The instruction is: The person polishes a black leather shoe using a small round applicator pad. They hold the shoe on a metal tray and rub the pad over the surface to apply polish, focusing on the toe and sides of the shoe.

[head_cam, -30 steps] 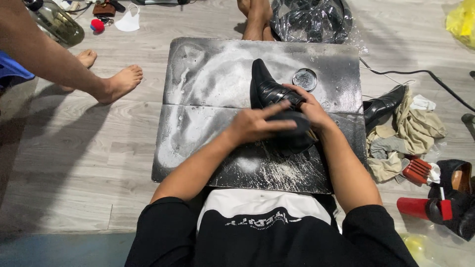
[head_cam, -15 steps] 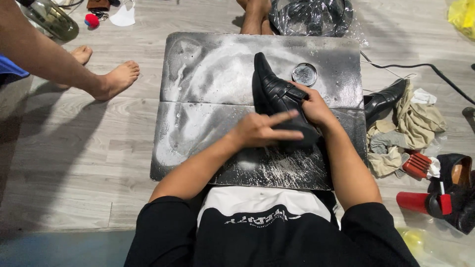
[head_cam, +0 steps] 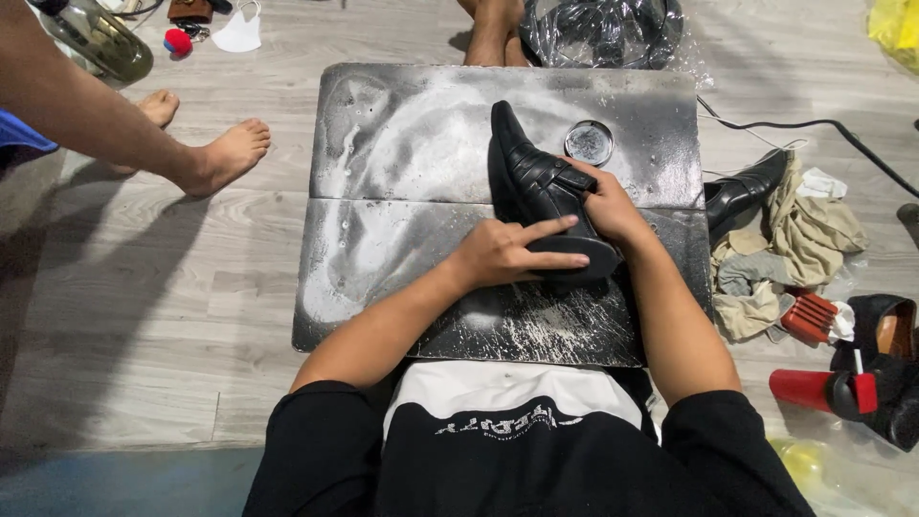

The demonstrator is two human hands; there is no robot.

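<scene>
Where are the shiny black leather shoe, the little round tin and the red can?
Shiny black leather shoe (head_cam: pixel 536 182): head view, on its upper near the strap.
Little round open tin (head_cam: pixel 588 142): head view, on its middle.
Red cylinder can (head_cam: pixel 802 389): head view, on its side.

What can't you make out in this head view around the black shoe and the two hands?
- Heel end of the black shoe: covered by the left hand and right hand.
- Anything under the left hand's fingers: hidden, too small to tell.
- Right hand's grip: its fingers go behind the shoe, unseen.
- Small round tin: contents blurred.
- Second black shoe: partly buried under rags.
- Another person's foot: body cut off by the left edge.
</scene>
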